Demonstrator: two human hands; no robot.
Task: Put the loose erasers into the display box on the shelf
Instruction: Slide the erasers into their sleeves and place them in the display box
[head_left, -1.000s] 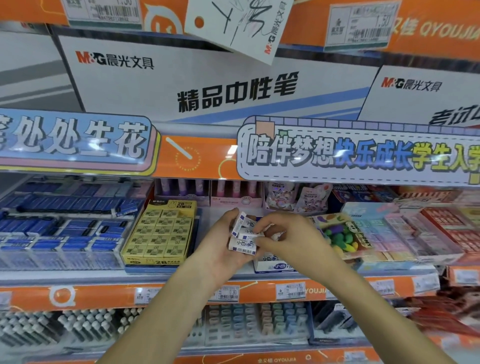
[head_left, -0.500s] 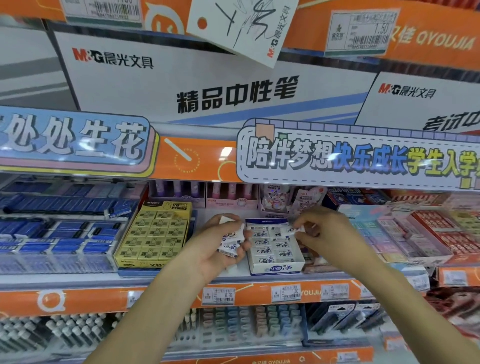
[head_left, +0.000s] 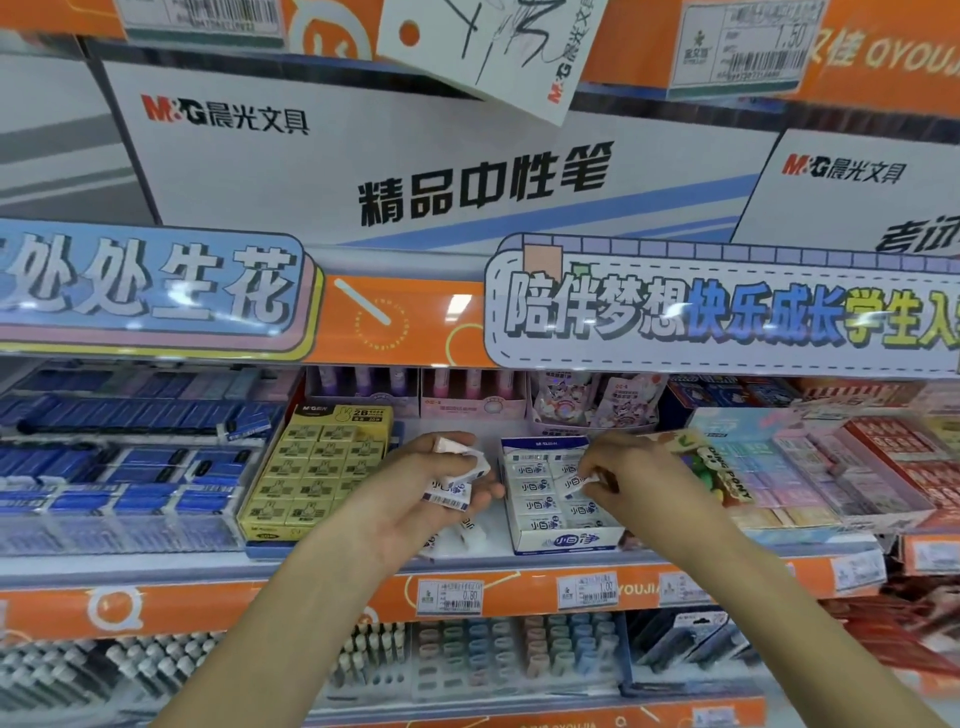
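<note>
A white and blue display box (head_left: 563, 542) stands on the orange-edged shelf, holding rows of white wrapped erasers. My left hand (head_left: 415, 486), just left of the box, grips a small stack of loose erasers (head_left: 457, 480). Over the box's right side, my right hand (head_left: 631, 470) pinches a single eraser (head_left: 574, 483) with its fingertips, low above the rows. A few more loose erasers (head_left: 465, 538) lie on the shelf below my left hand.
A yellow box of 2B erasers (head_left: 317, 467) stands left of my hands, with blue packs (head_left: 119, 467) beyond it. Right of the display box are colourful eraser packs (head_left: 722, 467) and pink and red boxes (head_left: 883, 467). Price tags (head_left: 449, 595) line the shelf edge.
My hands drew apart. The right hand went to the display box, first its far end, and now holds an eraser lower over its right side. The left stayed beside it with the stack.
</note>
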